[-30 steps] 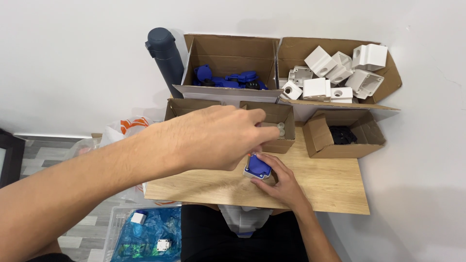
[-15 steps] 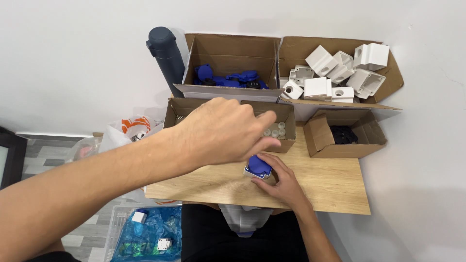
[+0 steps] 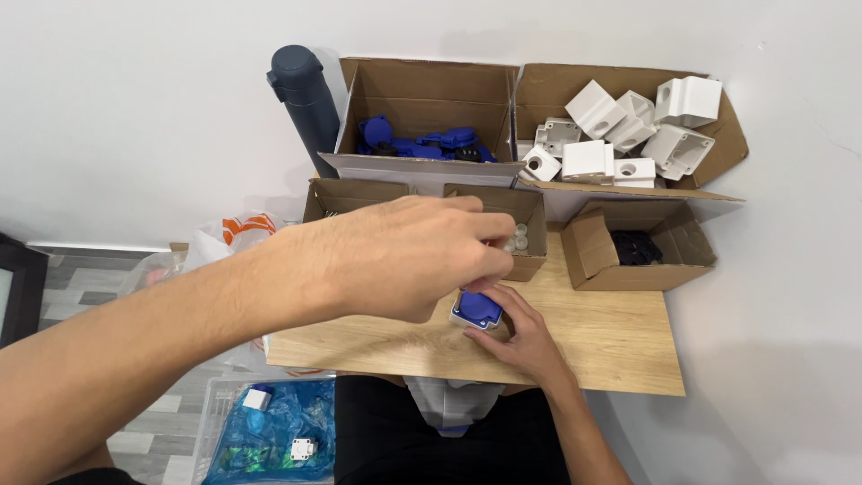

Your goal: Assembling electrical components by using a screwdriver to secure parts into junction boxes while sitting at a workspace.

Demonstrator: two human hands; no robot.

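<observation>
Both arms are bare to the frame's edge, with no sleeves, watch or rings on the left hand (image 3: 409, 256) or right hand (image 3: 525, 337). The left forearm is hairy. Dark trousers (image 3: 386, 436) show at bottom centre

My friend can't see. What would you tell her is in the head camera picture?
A person's right hand holds a small blue and white part on a wooden table, while the left hand reaches over it. Behind are cardboard boxes of blue parts and white parts, and a dark bottle.
</observation>
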